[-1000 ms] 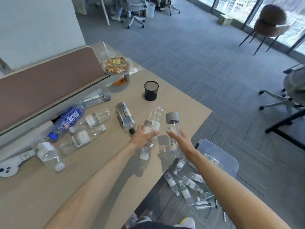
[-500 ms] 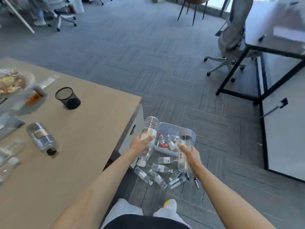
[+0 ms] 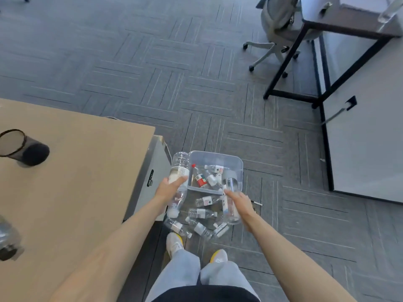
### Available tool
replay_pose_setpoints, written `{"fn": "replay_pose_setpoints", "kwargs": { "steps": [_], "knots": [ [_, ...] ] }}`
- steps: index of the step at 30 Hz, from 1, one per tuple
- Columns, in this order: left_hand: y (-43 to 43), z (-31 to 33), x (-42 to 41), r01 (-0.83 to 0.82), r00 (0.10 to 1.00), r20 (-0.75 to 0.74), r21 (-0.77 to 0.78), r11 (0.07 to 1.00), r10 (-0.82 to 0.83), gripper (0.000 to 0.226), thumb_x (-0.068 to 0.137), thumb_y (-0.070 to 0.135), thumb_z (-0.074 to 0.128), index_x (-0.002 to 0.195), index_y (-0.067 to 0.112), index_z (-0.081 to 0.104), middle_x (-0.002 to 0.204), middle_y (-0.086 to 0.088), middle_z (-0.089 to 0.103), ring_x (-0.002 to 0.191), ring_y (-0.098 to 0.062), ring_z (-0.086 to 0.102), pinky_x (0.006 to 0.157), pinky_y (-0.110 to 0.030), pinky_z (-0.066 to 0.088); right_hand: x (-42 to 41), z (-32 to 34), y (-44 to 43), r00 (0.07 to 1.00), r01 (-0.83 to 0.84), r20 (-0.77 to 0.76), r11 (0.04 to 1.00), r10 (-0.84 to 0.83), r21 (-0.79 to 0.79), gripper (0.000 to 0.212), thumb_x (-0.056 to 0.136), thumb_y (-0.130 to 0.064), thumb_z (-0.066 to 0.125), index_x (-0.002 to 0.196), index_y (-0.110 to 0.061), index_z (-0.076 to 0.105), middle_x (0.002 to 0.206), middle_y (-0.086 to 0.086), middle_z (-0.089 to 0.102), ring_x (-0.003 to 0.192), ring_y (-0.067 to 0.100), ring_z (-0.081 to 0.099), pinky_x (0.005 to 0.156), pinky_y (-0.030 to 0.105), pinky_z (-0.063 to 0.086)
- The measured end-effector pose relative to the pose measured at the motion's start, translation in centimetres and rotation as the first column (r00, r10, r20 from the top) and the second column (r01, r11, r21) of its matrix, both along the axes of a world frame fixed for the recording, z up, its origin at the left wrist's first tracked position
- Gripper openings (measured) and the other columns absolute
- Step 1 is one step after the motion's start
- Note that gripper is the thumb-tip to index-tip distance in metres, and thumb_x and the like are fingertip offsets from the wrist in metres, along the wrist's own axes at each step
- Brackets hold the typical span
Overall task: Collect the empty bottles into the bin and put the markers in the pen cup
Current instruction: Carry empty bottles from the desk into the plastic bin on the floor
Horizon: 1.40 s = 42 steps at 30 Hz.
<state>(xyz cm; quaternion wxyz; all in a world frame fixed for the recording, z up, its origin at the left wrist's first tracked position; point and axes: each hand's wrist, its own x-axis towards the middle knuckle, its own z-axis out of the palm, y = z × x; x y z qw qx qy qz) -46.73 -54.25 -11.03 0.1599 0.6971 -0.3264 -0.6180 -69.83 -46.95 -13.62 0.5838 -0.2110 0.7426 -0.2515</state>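
Bottles (image 3: 180, 171) in both hands (image 3: 172, 189), beside bin (image 3: 218, 158)

The bin (image 3: 218, 159) is frosted, translucent plastic. At its nine o'clock, the ribbed bottle (image 3: 180, 164) is clear, glossy plastic with a matt white label. At its five o'clock, the tall bottle (image 3: 231, 187) is clear and smooth. The counter (image 3: 76, 182) looks matt and wood-toned. The pen cup (image 3: 13, 141) is black mesh. The floor (image 3: 130, 62) is rough grey carpet.

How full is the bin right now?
Mostly empty: a few bottles lie at the bottom of the bin, whose walls rise well above them.
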Motion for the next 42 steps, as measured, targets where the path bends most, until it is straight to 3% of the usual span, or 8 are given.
{"fn": "replay_pose_setpoints", "kwargs": {
  "steps": [5, 13, 18, 22, 26, 34, 38, 42],
  "knots": [
    [-5.3, -5.3, 0.1, -0.028, 0.999, 0.018, 0.04, 0.999, 0.027, 0.055, 0.081, 0.052, 0.07, 0.115, 0.018, 0.045, 0.099, -0.001, 0.058, 0.081, -0.019, 0.062, 0.083, -0.041, 0.057, 2.3, -6.3, -6.3, 0.999, 0.025, 0.025, 0.999, -0.026, 0.047, 0.074, 0.088, -0.044, 0.06, 0.148, -0.01, 0.033, 0.153, 0.009, 0.036, 0.135, 0.028, 0.041, 0.101, 0.044, 0.036],
    [-11.1, -16.3, -0.4, 0.024, 0.995, 0.093, 0.051, 0.998, -0.028, 0.068, 0.081, 0.055, 0.068, 0.129, 0.014, 0.044, 0.114, -0.005, 0.059, 0.08, -0.014, 0.063, 0.072, -0.033, 0.057, 3.5, -19.8, -16.0, 0.998, -0.002, -0.055, 1.0, 0.003, 0.007, 0.081, 0.089, -0.04, 0.063, 0.153, -0.009, 0.024, 0.157, 0.013, 0.03, 0.141, 0.034, 0.033, 0.112, 0.051, 0.031],
    [-11.0, -20.9, -0.1, 0.106, 0.984, 0.136, 0.076, 0.991, -0.116, 0.073, 0.081, 0.056, 0.068, 0.136, 0.017, 0.038, 0.105, 0.002, 0.058, 0.086, -0.014, 0.063, 0.074, -0.036, 0.058, 2.5, -24.7, -18.2, 0.989, -0.136, 0.066, 0.988, 0.132, 0.071, 0.121, 0.07, -0.067, 0.072, 0.156, -0.016, 0.005, 0.162, 0.01, 0.018, 0.143, 0.034, 0.03, 0.113, 0.055, 0.033],
    [-9.8, -21.7, 0.0, 0.095, 0.981, 0.159, 0.106, 0.99, -0.112, 0.087, 0.069, 0.067, 0.07, 0.137, 0.021, 0.04, 0.121, -0.001, 0.059, 0.098, -0.019, 0.064, 0.086, -0.045, 0.058, 1.6, -24.2, -16.2, 0.98, -0.198, -0.007, 0.977, 0.199, 0.077, 0.1, 0.084, -0.052, 0.067, 0.155, -0.008, 0.012, 0.161, 0.012, 0.022, 0.144, 0.03, 0.029, 0.114, 0.044, 0.029],
    [-9.0, -20.3, -1.6, 0.16, 0.978, 0.107, 0.156, 0.975, -0.178, 0.056, 0.08, 0.054, 0.071, 0.119, 0.032, 0.038, 0.105, 0.01, 0.056, 0.098, -0.017, 0.058, 0.093, -0.042, 0.053, -0.3, -21.6, -12.7, 0.978, -0.207, 0.017, 0.968, 0.206, 0.141, 0.084, 0.091, -0.042, 0.063, 0.155, -0.014, 0.018, 0.151, 0.01, 0.038, 0.135, 0.027, 0.042, 0.107, 0.042, 0.038],
    [-10.2, -18.2, -8.0, 0.252, 0.96, 0.089, 0.137, 0.958, -0.266, 0.065, 0.085, 0.053, 0.065, 0.134, 0.021, 0.037, 0.097, 0.004, 0.058, 0.08, -0.016, 0.06, 0.058, -0.026, 0.047, -5.4, -17.6, -10.3, 0.999, -0.034, -0.021, 0.974, 0.04, 0.223, 0.083, 0.091, -0.036, 0.063, 0.155, -0.013, 0.016, 0.146, 0.011, 0.044, 0.127, 0.027, 0.048, 0.105, 0.045, 0.043],
    [-11.1, -18.6, -11.3, 0.33, 0.938, 0.045, 0.179, 0.927, -0.343, 0.096, 0.068, 0.057, 0.069, 0.146, 0.024, 0.023, 0.136, -0.008, 0.049, 0.096, -0.024, 0.065, 0.089, -0.049, 0.054, -8.0, -17.1, -10.1, 0.998, -0.033, -0.051, 0.975, 0.045, 0.22, 0.073, 0.086, -0.045, 0.061, 0.148, -0.016, 0.036, 0.127, 0.005, 0.056, 0.114, 0.024, 0.053, 0.1, 0.044, 0.046],
    [-12.1, -20.9, -14.8, 0.439, 0.888, 0.051, 0.195, 0.877, -0.456, 0.095, 0.076, 0.048, 0.065, 0.151, 0.027, 0.01, 0.141, -0.014, 0.044, 0.108, -0.029, 0.06, 0.096, -0.049, 0.048, -10.7, -17.7, -10.7, 0.997, 0.01, -0.075, 0.986, 0.003, 0.166, 0.069, 0.093, -0.037, 0.059, 0.152, -0.014, 0.031, 0.153, 0.008, 0.038, 0.134, 0.027, 0.044, 0.109, 0.048, 0.039]
  ]
}}
